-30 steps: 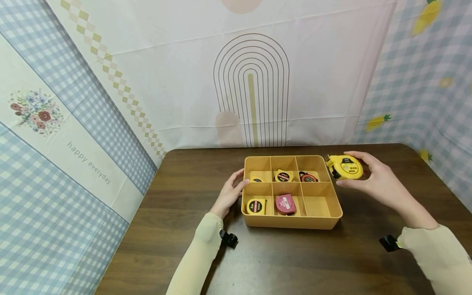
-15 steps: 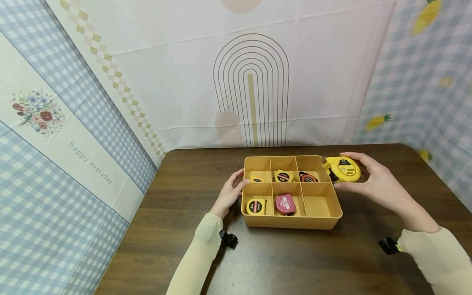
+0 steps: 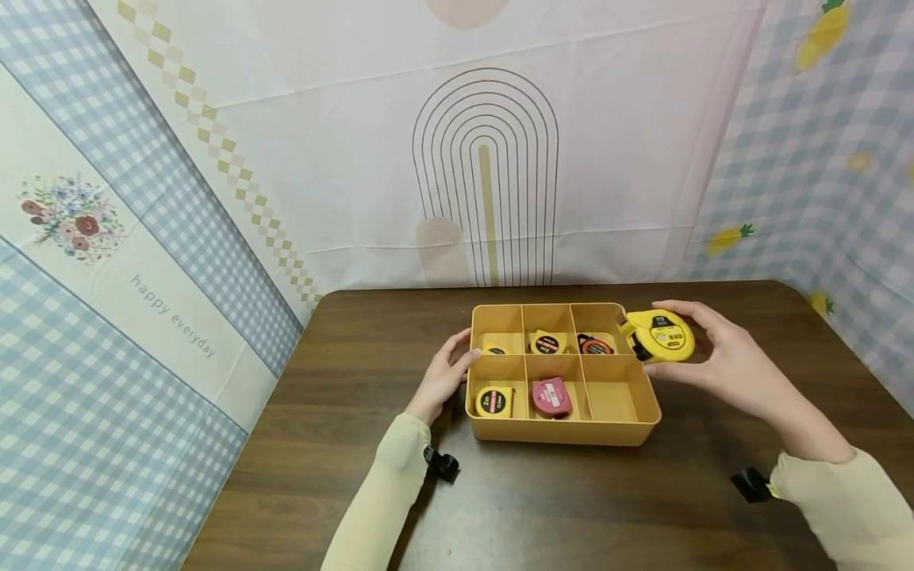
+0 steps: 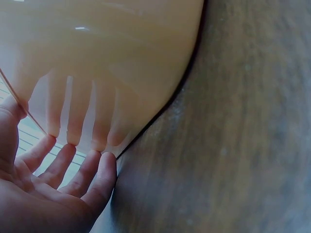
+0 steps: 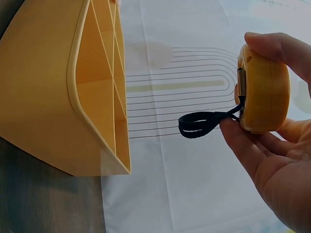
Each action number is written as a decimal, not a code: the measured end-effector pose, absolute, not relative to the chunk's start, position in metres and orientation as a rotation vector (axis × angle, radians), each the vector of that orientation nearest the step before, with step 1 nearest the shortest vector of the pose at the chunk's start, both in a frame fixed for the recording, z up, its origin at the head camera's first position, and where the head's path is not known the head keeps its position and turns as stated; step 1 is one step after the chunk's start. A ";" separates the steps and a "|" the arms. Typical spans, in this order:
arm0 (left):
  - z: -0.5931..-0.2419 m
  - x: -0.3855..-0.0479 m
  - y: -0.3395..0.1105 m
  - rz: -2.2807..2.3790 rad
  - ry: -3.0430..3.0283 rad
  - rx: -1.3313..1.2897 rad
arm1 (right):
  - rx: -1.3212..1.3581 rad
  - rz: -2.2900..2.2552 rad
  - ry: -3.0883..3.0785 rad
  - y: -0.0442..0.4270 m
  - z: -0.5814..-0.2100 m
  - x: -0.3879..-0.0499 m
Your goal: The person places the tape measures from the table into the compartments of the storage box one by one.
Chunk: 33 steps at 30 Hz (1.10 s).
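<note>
My right hand [image 3: 735, 357] grips a yellow tape measure [image 3: 664, 335] between thumb and fingers, in the air at the right edge of a tan divided box [image 3: 564, 431]. A dark wrist strap [image 5: 197, 124] hangs from this tape measure in the right wrist view. My left hand [image 3: 444, 377] holds the box's left side, thumb at the rim and fingertips against the outer wall [image 4: 97, 58]. Inside the box lie a pink tape measure [image 3: 551, 397], a black and orange one [image 3: 595, 345], and yellow ones at front left [image 3: 494, 402], back middle [image 3: 548, 343] and back left, the last partly hidden.
The box stands on a dark wooden table [image 3: 557, 507]. Behind the table hangs a white patterned cloth [image 3: 614, 159], with blue checked cloth [image 3: 807, 182] on the right. A black wrist camera [image 3: 443, 464] sits on the left sleeve.
My right hand has moved a little left and toward me with the yellow tape measure, bringing it over the box's right rim. The left hand and box stay in place.
</note>
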State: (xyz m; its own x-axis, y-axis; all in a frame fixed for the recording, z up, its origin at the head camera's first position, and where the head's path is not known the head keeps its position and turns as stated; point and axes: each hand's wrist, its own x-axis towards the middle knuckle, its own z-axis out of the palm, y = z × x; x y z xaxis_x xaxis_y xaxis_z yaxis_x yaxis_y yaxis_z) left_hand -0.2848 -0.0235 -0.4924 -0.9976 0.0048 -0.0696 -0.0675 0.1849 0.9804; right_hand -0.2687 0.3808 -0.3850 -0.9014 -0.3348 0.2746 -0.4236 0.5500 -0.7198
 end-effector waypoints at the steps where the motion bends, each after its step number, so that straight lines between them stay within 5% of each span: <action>1: -0.492 -0.285 -0.024 1.970 2.374 -0.062 | 0.660 1.284 -2.670 0.380 -0.385 -0.268; 33: -0.491 -0.284 -0.024 1.970 2.357 -0.049 | 0.763 1.298 -2.626 0.379 -0.392 -0.263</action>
State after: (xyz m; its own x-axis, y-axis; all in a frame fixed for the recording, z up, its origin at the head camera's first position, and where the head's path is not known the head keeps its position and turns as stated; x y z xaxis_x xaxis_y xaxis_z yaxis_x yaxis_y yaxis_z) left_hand -0.2842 -0.0235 -0.4911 -0.9971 0.0200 -0.0735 -0.0688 0.1784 0.9815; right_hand -0.2628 0.3794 -0.3915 -0.8668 -0.3869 0.3145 -0.4849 0.5070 -0.7126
